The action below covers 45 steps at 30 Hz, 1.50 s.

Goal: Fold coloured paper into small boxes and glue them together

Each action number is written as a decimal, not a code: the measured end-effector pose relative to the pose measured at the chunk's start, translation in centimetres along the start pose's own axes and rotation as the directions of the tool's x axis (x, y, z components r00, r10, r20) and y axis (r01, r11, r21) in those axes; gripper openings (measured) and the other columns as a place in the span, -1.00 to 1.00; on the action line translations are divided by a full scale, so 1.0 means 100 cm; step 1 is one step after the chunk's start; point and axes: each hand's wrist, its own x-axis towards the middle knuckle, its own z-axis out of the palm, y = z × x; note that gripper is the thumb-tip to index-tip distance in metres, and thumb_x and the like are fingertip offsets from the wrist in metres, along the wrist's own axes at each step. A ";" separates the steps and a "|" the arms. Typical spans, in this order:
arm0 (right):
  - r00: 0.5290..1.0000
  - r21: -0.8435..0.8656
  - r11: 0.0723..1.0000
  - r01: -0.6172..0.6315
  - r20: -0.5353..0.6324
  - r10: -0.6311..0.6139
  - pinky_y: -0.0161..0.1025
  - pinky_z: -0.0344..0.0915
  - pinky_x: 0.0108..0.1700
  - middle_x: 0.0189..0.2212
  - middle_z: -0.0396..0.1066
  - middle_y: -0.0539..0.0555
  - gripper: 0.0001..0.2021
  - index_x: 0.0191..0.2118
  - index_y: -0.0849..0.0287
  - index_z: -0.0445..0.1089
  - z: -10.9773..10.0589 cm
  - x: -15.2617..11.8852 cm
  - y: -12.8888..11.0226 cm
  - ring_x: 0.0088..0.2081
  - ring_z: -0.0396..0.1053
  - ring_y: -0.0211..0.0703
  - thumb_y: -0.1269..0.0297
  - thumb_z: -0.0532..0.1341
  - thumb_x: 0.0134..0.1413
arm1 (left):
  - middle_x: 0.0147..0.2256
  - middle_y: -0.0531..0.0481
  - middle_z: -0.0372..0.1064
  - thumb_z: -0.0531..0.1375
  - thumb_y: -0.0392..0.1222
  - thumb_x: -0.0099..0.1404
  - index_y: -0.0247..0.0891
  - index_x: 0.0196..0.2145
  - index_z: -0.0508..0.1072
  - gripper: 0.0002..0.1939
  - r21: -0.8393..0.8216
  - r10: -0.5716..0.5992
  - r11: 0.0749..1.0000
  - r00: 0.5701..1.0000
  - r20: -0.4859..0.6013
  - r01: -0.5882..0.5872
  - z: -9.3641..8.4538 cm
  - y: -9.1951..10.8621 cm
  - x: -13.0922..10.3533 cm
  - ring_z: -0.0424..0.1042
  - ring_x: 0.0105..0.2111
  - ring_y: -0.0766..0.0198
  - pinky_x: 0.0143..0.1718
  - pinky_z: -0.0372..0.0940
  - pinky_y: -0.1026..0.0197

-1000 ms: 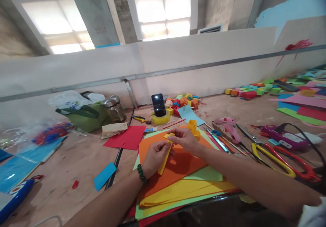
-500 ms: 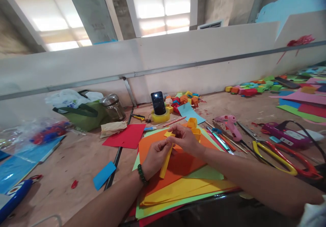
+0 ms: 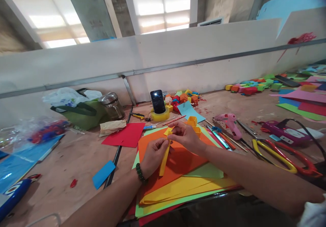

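Observation:
A yellow paper strip (image 3: 165,159) slants down from between my fingers over an orange sheet (image 3: 188,162). My left hand (image 3: 154,155), above a dark green bead bracelet (image 3: 140,172), is closed on the strip in a pinch. My right hand (image 3: 187,138) pinches the strip's upper end, where a small folded yellow piece (image 3: 168,131) shows; whether the two are joined I cannot tell. Just behind my right hand stand small yellow paper boxes (image 3: 192,121), partly hidden by it. Beneath the orange sheet lie yellow sheets (image 3: 175,191) and light green sheets (image 3: 206,172).
To the right lie a pink glue gun (image 3: 231,125), scissors (image 3: 275,155) with yellow and red handles, and a purple power strip (image 3: 285,133). A phone (image 3: 158,102) leans on a tape roll (image 3: 160,115) near coloured paper cubes (image 3: 183,98). A green bag (image 3: 81,115) stands left.
Both hands stay pinched on the yellow strip, with slight shifts of the fingers. The whole view has moved a little; the things on the table lie as before.

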 end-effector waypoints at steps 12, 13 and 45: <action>0.999 0.028 0.999 -0.031 -0.013 0.031 -0.31 0.20 -0.46 -0.60 0.33 -0.11 -0.62 -0.20 0.18 0.32 -0.003 0.004 -0.006 -0.54 0.30 -0.30 0.18 0.35 -0.19 | -0.53 -0.08 0.49 0.24 0.11 0.07 -0.32 -0.51 0.47 -0.63 -0.060 -0.024 0.998 0.997 0.069 0.028 0.000 -0.001 0.003 0.40 -0.50 0.25 -0.47 0.27 0.27; 0.999 0.023 0.999 -0.035 -0.014 0.035 -0.32 0.18 -0.47 -0.60 0.32 -0.12 -0.61 -0.20 0.18 0.32 -0.003 0.004 -0.007 -0.55 0.29 -0.31 0.19 0.35 -0.20 | -0.53 -0.08 0.49 0.24 0.10 0.08 -0.32 -0.51 0.47 -0.63 -0.060 -0.031 0.998 0.996 0.083 0.036 0.000 -0.001 0.003 0.39 -0.51 0.26 -0.48 0.26 0.28; 0.975 0.011 0.994 0.110 -0.198 -0.106 -0.32 0.16 -0.44 -0.59 0.29 -0.15 -0.64 -0.23 0.17 0.30 -0.011 0.013 -0.005 -0.53 0.22 -0.34 0.22 0.35 -0.19 | -0.59 -0.02 0.40 -0.02 0.23 0.28 -0.25 -0.47 0.29 -0.53 0.099 -0.002 0.995 0.992 0.125 -0.011 0.008 -0.006 -0.008 0.35 -0.61 0.31 -0.54 0.23 0.28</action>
